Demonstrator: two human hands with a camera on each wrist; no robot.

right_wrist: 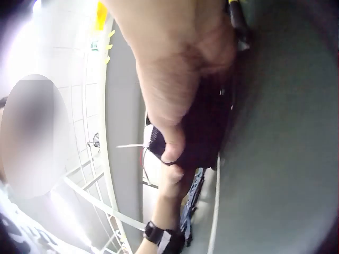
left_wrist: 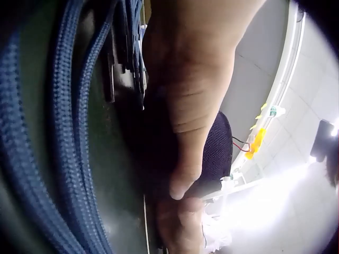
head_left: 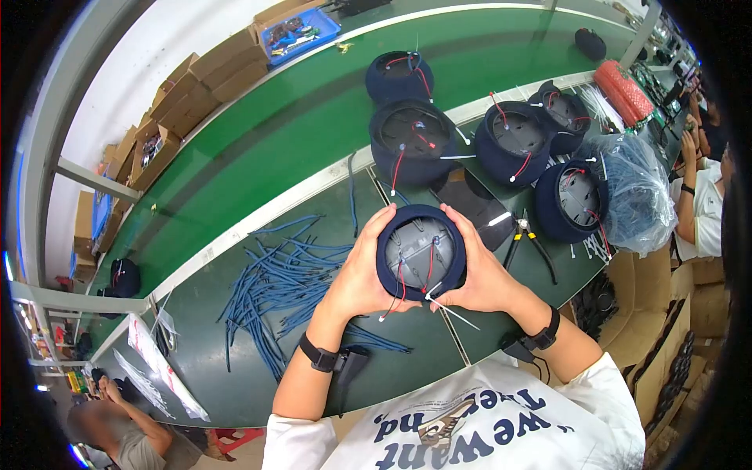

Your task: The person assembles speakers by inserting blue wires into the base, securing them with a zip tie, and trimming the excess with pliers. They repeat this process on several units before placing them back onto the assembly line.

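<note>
Both hands grip a round, dark blue fabric-covered unit (head_left: 421,222) with a grey plastic inside, red wires and a white cable tie at its near edge. The left hand (head_left: 362,270) curls round its left side, and the right hand (head_left: 487,274) round its right side. In the left wrist view, the left hand (left_wrist: 193,106) has its thumb against the dark fabric (left_wrist: 217,153). The right wrist view has the right hand (right_wrist: 169,90) with its thumb on the fabric (right_wrist: 204,127); a white tie (right_wrist: 130,146) sticks out. The fingers beneath are mostly hidden.
Blue braided sleeves (head_left: 274,290) lie left of the hands. Several similar units (head_left: 513,141) stand beyond, beside a clear plastic bag (head_left: 638,192). Cutters (head_left: 523,227) lie at the right. A green partition (head_left: 258,149) runs behind; cartons (head_left: 223,66) and a blue tray (head_left: 301,39) sit past it.
</note>
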